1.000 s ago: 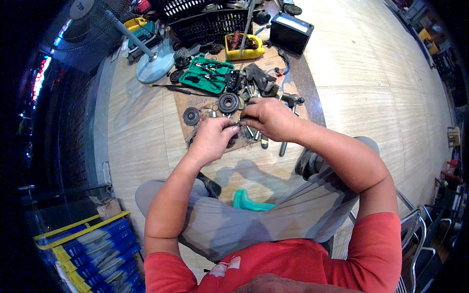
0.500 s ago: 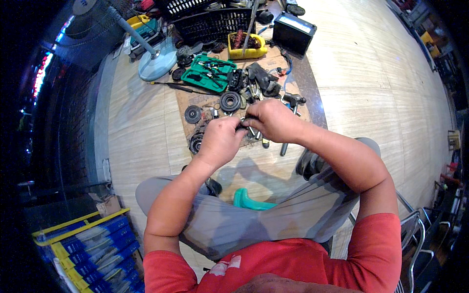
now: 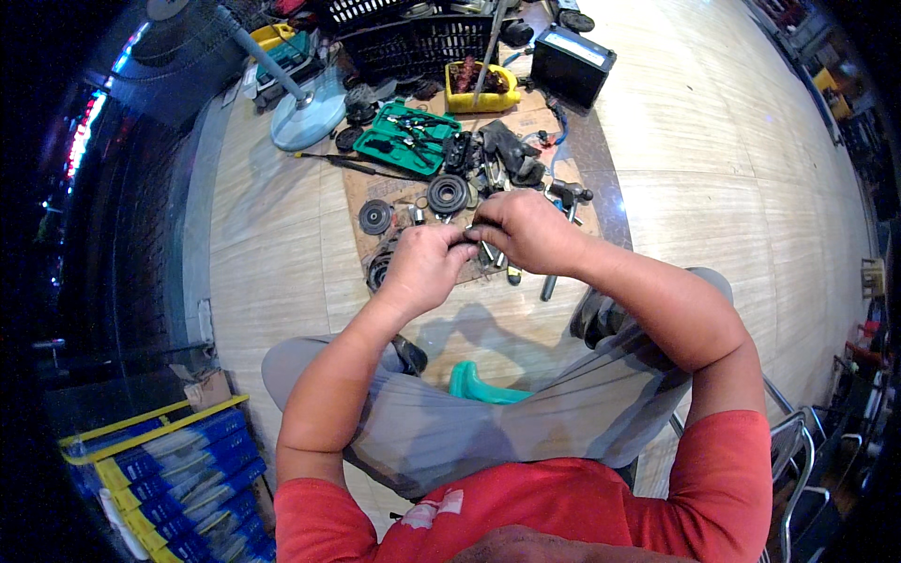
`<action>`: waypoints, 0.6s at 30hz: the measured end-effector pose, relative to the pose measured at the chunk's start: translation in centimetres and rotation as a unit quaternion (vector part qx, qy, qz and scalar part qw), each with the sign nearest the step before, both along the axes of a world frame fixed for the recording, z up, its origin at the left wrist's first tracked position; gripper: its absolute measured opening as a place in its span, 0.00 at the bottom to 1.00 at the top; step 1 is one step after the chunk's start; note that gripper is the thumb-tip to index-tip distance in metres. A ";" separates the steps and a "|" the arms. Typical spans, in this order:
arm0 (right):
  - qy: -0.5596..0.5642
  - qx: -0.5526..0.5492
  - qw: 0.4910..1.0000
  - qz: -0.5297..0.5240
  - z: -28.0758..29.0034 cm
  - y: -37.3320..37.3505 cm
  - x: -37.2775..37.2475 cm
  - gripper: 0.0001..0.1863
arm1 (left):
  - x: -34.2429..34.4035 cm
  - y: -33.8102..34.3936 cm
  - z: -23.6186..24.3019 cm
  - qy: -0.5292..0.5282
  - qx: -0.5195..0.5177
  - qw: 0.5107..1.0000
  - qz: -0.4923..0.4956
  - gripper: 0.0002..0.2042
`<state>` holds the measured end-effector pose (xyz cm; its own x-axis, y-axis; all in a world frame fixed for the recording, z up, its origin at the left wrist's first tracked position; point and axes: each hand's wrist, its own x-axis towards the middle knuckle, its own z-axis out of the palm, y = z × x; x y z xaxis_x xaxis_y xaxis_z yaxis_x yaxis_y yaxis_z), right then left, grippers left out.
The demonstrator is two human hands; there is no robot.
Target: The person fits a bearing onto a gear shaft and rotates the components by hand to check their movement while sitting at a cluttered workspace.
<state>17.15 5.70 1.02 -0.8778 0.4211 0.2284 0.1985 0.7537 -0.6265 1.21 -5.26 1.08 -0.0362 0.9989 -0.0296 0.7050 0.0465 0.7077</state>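
Over the near part of a cardboard sheet (image 3: 358, 192), my left hand (image 3: 420, 266) and my right hand (image 3: 527, 231) meet fingertip to fingertip. Both are closed in a pinch around something small; the fingers cover most of it, and its kind does not show. Just beyond them lies a round black pulley-like wheel (image 3: 448, 194), with a smaller grooved disc (image 3: 375, 217) to its left. A dark ring-shaped part (image 3: 378, 271) is partly hidden by my left hand. Beside my right hand lies a hammer (image 3: 571, 193) among metal tools.
An open green tool case (image 3: 405, 138) lies farther back. Behind stand a yellow cut-open container (image 3: 481, 98) of reddish-brown parts, a black battery (image 3: 572, 68) and a black crate (image 3: 413, 49). A fan base (image 3: 308, 117) is at left, a green curved object (image 3: 483, 387) between my legs.
The whole scene has shifted a little to the right in the picture. My hands stay pinched together in nearly the same place, with only slight finger movement.
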 end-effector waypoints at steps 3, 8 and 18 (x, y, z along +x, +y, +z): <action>-0.031 -0.087 0.995 -0.027 0.3 0.1 0.0 0.10 | 0.1 0.0 0.3 0.042 0.066 0.997 -0.002 0.05; -0.065 -0.230 0.970 -0.043 0.9 0.8 -0.1 0.11 | 0.4 -0.1 0.2 0.082 0.115 0.990 0.007 0.05; -0.020 -0.014 0.999 -0.027 -0.8 0.4 0.1 0.13 | 0.6 0.1 0.1 0.091 0.062 0.994 0.014 0.07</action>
<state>17.23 6.09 0.24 -0.8616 0.4745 0.1803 0.2644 0.7227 -0.6386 1.80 -5.11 1.19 -0.0570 0.9931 0.1028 0.8218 -0.0118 0.5697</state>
